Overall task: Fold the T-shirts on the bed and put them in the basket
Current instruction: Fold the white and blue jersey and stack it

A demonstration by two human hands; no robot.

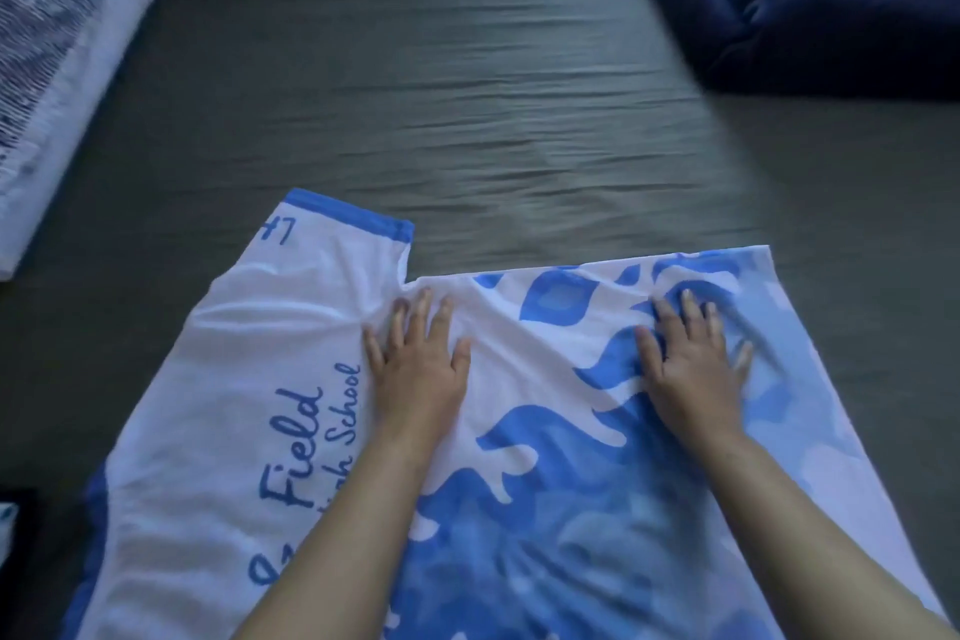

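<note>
A bedroom in a home, a wide bed (467, 83) with a wrinkled grey sheet, a dark blue plush blanket (810, 0) bunched at its far right corner, white patterned bedding (57, 68) along its left edge

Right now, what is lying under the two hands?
Both the left hand and right hand press flat on the blue-and-white T-shirt, spread on the grey bed sheet. The sheet beneath it is covered.
</note>
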